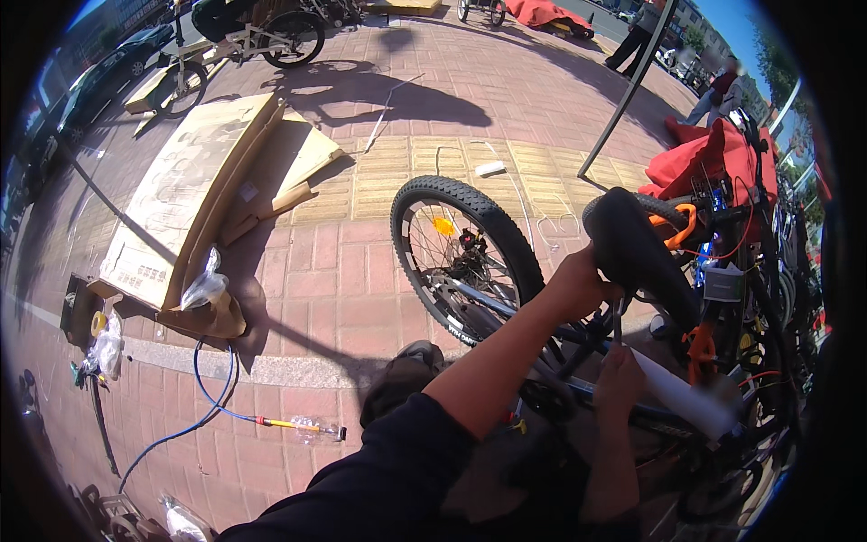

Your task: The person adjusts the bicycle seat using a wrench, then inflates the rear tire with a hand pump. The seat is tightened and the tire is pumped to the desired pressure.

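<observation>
A bicycle with a black saddle, a knobbly rear wheel with an orange reflector and a frame partly covered in white wrapping lies before me. My left hand grips the underside of the saddle at its nearer end, fingers mostly hidden. Just below it my right hand is closed on a slim metal tool, held upright under the saddle; its working end is too hidden to make out.
Flattened cardboard, plastic bags and a blue hose with a yellow fitting lie leftward. A dark post stands behind. More bikes, red cloth and two people are at the right and back.
</observation>
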### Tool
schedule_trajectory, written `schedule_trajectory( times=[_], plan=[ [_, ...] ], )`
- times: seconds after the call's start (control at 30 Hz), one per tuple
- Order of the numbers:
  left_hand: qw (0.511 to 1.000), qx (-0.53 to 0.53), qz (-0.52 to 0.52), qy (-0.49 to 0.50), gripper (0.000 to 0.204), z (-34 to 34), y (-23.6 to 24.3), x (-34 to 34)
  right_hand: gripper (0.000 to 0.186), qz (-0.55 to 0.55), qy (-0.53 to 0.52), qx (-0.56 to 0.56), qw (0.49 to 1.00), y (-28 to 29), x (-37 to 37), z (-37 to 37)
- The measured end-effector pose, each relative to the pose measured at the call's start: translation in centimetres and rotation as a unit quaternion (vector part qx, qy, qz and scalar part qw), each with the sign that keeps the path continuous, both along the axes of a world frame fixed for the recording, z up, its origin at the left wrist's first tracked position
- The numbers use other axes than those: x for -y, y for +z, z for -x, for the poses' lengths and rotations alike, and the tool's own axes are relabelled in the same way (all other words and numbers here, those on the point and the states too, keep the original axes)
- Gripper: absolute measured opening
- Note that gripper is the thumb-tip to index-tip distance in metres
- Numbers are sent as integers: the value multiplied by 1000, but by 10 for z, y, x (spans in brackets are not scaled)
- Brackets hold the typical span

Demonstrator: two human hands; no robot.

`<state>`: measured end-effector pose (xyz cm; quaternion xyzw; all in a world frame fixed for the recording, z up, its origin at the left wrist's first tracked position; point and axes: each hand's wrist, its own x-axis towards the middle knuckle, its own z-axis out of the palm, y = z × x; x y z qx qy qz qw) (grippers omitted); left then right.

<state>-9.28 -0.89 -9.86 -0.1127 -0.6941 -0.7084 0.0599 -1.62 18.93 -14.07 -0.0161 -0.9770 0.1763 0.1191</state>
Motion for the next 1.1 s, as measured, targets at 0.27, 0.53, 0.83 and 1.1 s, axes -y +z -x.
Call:
schedule_trajectory(
  times=[0.27,0.53,0.83,1.1],
  plan=[
    [999,-23,3,37,55,5,-14,10,25,56,77,-184,978,-88,58,20],
    [997,-45,-58,-39,64,1,-8,8,30,-119,156,-107,975,-22,-53,26],
    [996,-34,-83,10,63,4,-14,-4,22,-437,266,-32,858,141,-26,32],
    [999,14,7,38,52,0,-13,16,34,-361,120,145,913,204,64,36]
  ],
)
